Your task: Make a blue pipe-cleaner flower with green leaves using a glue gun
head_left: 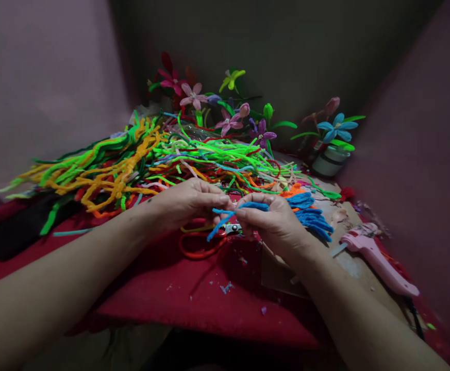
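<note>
Both hands pinched on 1 blue pipe cleaner (225, 219): left hand (188, 203), right hand (273, 221), red scissors (203, 242) just underneath.

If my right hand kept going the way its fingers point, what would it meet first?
Probably the left hand, fingertips pinching the same blue pipe cleaner just ahead of the right hand; depth is unclear.

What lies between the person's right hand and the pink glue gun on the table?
In the head view, a heap of bent blue pipe-cleaner pieces lies between the right hand and the pink glue gun.
</note>
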Available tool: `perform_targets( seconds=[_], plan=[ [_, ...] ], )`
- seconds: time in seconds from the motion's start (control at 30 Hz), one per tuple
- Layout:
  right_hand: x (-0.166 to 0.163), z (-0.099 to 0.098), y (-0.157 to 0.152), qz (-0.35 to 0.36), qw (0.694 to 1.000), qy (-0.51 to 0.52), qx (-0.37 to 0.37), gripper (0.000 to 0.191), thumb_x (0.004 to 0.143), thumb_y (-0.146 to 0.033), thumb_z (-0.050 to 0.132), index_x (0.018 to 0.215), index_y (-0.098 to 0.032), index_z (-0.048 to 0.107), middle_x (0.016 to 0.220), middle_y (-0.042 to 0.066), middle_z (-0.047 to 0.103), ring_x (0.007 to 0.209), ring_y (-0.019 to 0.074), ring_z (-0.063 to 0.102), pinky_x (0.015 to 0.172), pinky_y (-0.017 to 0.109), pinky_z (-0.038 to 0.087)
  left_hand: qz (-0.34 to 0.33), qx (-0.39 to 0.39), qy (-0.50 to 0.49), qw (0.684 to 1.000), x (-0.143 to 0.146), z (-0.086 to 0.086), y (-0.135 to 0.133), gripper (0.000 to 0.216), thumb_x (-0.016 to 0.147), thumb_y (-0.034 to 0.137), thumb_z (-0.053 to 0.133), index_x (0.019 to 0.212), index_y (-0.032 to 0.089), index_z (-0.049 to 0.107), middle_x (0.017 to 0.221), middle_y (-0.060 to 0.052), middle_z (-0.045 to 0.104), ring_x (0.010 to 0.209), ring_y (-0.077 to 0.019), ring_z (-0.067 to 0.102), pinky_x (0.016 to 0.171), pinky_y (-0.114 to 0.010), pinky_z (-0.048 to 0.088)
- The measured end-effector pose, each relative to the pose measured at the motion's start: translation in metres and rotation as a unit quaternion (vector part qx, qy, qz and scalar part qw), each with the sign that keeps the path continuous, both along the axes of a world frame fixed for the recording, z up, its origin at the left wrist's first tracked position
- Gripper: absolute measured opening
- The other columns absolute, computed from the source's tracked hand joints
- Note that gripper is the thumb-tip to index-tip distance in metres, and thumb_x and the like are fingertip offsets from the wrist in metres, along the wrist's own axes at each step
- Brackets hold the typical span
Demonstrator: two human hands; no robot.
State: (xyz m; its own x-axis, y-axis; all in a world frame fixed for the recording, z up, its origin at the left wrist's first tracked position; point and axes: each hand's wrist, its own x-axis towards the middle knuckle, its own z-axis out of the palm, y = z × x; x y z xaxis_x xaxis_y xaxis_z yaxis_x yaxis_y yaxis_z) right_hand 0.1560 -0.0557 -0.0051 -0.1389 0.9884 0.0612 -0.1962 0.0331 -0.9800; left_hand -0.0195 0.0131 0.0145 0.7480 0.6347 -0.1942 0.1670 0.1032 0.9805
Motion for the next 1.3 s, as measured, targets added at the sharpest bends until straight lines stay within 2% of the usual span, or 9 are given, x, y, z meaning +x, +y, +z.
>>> perform_targets(
  seconds=[0.23, 0.33, 0.4, 0.5, 0.6, 0.9, 1.0, 1.2, 1.3],
  plan=[
    [0.000, 0.008, -0.006, 0.018, 0.999, -0.045, 0.015, 0.011, 0.072, -0.024, 0.066, 0.073, -0.014, 0.061, 0.057, -0.001, 0.061, 0.049, 0.0060, 0.049, 0.046, 0.018, 0.034, -0.149, -0.148, -0.052, 0.976, 0.001, -0.002, -0.007, 0.042, 0.086, 0.042, 0.040, 0.081, 0.008, 0.063, 0.058, -0.011, 0.066, 0.039, -0.0114, 0.051, 0.038, -0.021, 0.037],
    [-0.001, 0.007, -0.004, -0.031, 0.991, -0.121, 0.041, 0.008, 0.073, -0.022, 0.062, 0.072, -0.015, 0.060, 0.055, -0.002, 0.059, 0.048, 0.0057, 0.046, 0.047, 0.019, 0.034, -0.154, -0.016, 0.008, 0.988, 0.001, 0.003, -0.012, 0.037, 0.088, 0.040, 0.038, 0.085, 0.012, 0.061, 0.051, -0.003, 0.059, 0.037, -0.0091, 0.044, 0.038, -0.021, 0.034],
    [-0.001, 0.005, -0.002, -0.087, 0.977, -0.187, 0.052, 0.006, 0.070, -0.020, 0.061, 0.069, -0.015, 0.060, 0.051, -0.005, 0.054, 0.044, 0.0046, 0.041, 0.045, 0.019, 0.032, -0.109, 0.206, 0.099, 0.967, 0.004, 0.001, -0.016, 0.032, 0.087, 0.035, 0.038, 0.080, 0.013, 0.060, 0.050, -0.001, 0.054, 0.040, -0.0090, 0.043, 0.041, -0.021, 0.034],
    [-0.002, 0.001, 0.001, -0.130, 0.965, -0.225, 0.026, 0.007, 0.068, -0.020, 0.060, 0.063, -0.016, 0.057, 0.044, -0.007, 0.046, 0.038, 0.0047, 0.037, 0.041, 0.019, 0.029, -0.002, 0.581, 0.228, 0.781, 0.011, -0.009, -0.023, 0.026, 0.084, 0.022, 0.039, 0.070, 0.013, 0.059, 0.056, -0.005, 0.058, 0.049, -0.0140, 0.050, 0.047, -0.025, 0.037],
    [-0.001, -0.003, 0.004, -0.112, 0.981, -0.161, -0.012, 0.016, 0.069, -0.021, 0.057, 0.055, -0.017, 0.050, 0.039, -0.007, 0.043, 0.034, 0.0060, 0.036, 0.037, 0.021, 0.027, 0.027, 0.747, 0.258, 0.613, 0.014, -0.019, -0.025, 0.020, 0.081, 0.015, 0.041, 0.071, 0.013, 0.059, 0.058, -0.007, 0.060, 0.053, -0.0190, 0.056, 0.049, -0.029, 0.040],
    [0.001, -0.006, 0.011, -0.112, 0.987, -0.001, -0.115, 0.021, 0.058, -0.019, 0.060, 0.043, -0.017, 0.045, 0.037, -0.006, 0.041, 0.031, 0.0064, 0.034, 0.030, 0.021, 0.026, 0.027, 0.832, 0.249, 0.495, 0.013, -0.018, -0.026, 0.018, 0.083, 0.013, 0.044, 0.080, 0.012, 0.061, 0.065, -0.007, 0.062, 0.060, -0.0222, 0.058, 0.056, -0.033, 0.043],
    [0.000, -0.006, 0.011, -0.126, 0.986, 0.004, -0.113, 0.022, 0.057, -0.020, 0.063, 0.042, -0.016, 0.048, 0.036, -0.005, 0.042, 0.030, 0.0069, 0.035, 0.030, 0.021, 0.027, 0.019, 0.813, 0.256, 0.522, 0.013, -0.021, -0.026, 0.021, 0.083, 0.015, 0.042, 0.073, 0.013, 0.060, 0.060, -0.006, 0.060, 0.056, -0.0204, 0.056, 0.056, -0.032, 0.041],
    [-0.003, -0.008, 0.008, -0.054, 0.997, 0.040, -0.029, 0.015, 0.064, -0.025, 0.070, 0.062, -0.013, 0.062, 0.053, -0.002, 0.056, 0.041, 0.0063, 0.044, 0.041, 0.021, 0.035, 0.068, 0.621, 0.220, 0.749, 0.015, -0.017, -0.023, 0.036, 0.090, 0.024, 0.035, 0.067, 0.015, 0.061, 0.053, 0.001, 0.053, 0.049, -0.0104, 0.048, 0.053, -0.023, 0.034],
    [-0.006, -0.010, 0.007, -0.074, 0.996, 0.028, -0.030, 0.021, 0.066, -0.029, 0.071, 0.058, -0.013, 0.060, 0.049, -0.003, 0.053, 0.040, 0.0056, 0.042, 0.042, 0.020, 0.034, 0.063, 0.574, 0.194, 0.793, 0.018, -0.016, -0.025, 0.036, 0.088, 0.023, 0.035, 0.062, 0.015, 0.058, 0.049, 0.003, 0.044, 0.048, -0.0090, 0.041, 0.053, -0.023, 0.030]
  ],
)
